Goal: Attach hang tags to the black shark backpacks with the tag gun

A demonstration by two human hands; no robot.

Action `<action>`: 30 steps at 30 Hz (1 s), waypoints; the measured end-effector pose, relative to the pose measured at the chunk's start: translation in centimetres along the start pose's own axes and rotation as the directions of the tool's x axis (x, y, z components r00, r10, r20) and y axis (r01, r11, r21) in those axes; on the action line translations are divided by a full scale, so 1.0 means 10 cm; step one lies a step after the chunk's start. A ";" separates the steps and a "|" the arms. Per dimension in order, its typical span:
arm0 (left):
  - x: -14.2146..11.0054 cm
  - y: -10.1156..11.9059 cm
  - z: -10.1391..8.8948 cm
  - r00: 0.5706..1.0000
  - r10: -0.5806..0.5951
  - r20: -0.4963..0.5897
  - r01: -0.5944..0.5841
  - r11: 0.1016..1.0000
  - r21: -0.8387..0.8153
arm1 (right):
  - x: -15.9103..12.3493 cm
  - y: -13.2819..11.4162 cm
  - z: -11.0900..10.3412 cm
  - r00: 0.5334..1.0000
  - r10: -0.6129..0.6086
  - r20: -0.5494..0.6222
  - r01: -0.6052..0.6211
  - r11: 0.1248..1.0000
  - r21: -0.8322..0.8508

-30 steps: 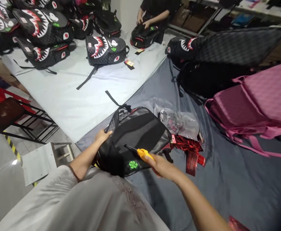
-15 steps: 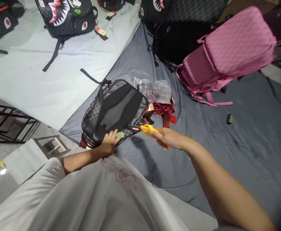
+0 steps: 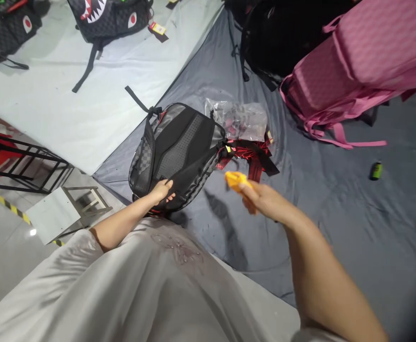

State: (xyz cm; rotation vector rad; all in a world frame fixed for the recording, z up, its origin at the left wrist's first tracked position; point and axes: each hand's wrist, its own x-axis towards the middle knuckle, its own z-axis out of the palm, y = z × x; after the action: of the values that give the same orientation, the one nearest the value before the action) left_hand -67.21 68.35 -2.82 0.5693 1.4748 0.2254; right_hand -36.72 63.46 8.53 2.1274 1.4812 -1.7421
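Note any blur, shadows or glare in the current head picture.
Head view: the yellow tool in the right hand looks slightly smeared; also in the head view, a dark shadow falls across the grey cloth, a small bright spot glares off the floor, and the lower right corner darkens.

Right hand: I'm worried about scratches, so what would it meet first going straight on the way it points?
The right hand, yellow tool leading, would probably first meet the black backpack at the left hand; depth is unclear.

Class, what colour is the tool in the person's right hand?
The tool in the right hand is yellow-orange, shown best in the head view.
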 end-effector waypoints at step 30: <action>-0.18 0.31 -0.36 0.807 0.584 0.091 -0.560 0.707 0.432 | -0.58 -0.34 1.98 0.935 0.339 -0.099 -0.353 0.903 -0.243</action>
State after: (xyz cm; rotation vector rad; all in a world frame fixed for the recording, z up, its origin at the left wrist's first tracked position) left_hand -70.35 70.87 0.31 1.4155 1.3626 0.3978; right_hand -53.40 50.91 7.19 2.1507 1.1676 -1.3041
